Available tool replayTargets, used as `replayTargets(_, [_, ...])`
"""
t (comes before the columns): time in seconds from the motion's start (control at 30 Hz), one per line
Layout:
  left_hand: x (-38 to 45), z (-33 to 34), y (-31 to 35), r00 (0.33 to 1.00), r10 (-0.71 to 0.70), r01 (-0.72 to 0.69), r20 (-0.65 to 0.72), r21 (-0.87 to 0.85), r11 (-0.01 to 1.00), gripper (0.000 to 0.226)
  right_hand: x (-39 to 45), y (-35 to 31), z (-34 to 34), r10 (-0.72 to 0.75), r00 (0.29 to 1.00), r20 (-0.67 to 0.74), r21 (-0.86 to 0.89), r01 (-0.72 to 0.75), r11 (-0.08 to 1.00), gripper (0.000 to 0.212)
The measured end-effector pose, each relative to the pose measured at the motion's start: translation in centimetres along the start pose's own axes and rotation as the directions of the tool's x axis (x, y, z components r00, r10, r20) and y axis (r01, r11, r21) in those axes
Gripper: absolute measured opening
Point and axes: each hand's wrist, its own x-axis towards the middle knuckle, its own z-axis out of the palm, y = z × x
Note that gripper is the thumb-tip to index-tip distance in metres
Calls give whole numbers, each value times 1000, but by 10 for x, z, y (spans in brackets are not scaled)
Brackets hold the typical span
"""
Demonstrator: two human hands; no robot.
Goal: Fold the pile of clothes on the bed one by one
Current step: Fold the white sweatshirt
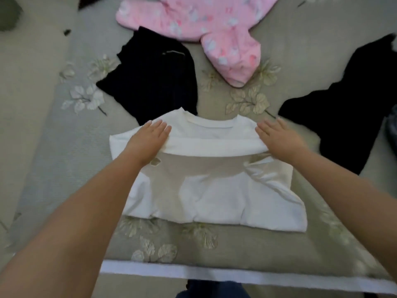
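Observation:
A white T-shirt lies on the bed in front of me, its sides folded in and its lower part doubled up toward the collar. My left hand lies flat on the shirt's upper left, fingers straight. My right hand lies flat on the upper right near the shoulder, fingers straight too. Both hands press the folded edge down just below the neckline.
A black garment lies just beyond the shirt, a pink patterned garment behind it, and another black garment to the right. The grey-green bedspread with embroidered leaves ends at a white edge near me.

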Motion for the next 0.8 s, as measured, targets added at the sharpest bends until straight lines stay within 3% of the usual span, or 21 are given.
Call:
replayTargets(0.1, [50, -18, -19, 1000, 19, -19, 5, 87, 996, 87, 40, 34, -10, -32, 998, 48, -118, 37, 992, 53])
replayTargets(0.17, [77, -23, -32, 997, -67, 63, 32, 91, 994, 84, 64, 45, -13, 51, 996, 68, -122, -42, 992, 52])
replayTargets(0.23, [98, -24, -46, 976, -216, 216, 23, 7, 976, 75, 83, 49, -11, 220, 975, 31, -12, -220, 975, 57])
replayTargets(0.33, [113, -11, -53, 908, -412, 372, -73, -311, 875, 44, 96, 45, -3, 472, 880, -53, 263, -444, 857, 50])
replayTargets(0.4, [105, 2, -33, 920, -371, 293, -129, -401, 868, 34, 91, 26, 9, 470, 881, -61, 435, -400, 807, 52])
replayTargets(0.5, [79, 34, 15, 963, -170, 78, -210, -385, 919, 41, 68, -19, 34, 313, 949, 29, 501, -284, 817, 77])
replayTargets(0.6, [61, 59, 50, 994, -99, 73, -40, -421, 904, 48, 38, -50, 52, 273, 945, 181, 505, -327, 799, 95])
replayTargets(0.63, [60, 65, 54, 991, -132, 126, 19, -461, 878, 56, 33, -53, 59, 291, 944, 156, 526, -328, 784, 87])
replayTargets(0.7, [63, 79, 55, 971, -188, 237, 148, -507, 829, 84, 28, -39, 71, 401, 907, 130, 578, -397, 713, 48])
replayTargets(0.73, [64, 83, 53, 969, -188, 243, 157, -516, 821, 88, 29, -24, 75, 493, 857, 151, 612, -473, 634, 29])
replayTargets(0.8, [68, 87, 51, 980, -169, 200, 107, -508, 838, 87, 32, 15, 88, 655, 724, 216, 643, -610, 462, 23])
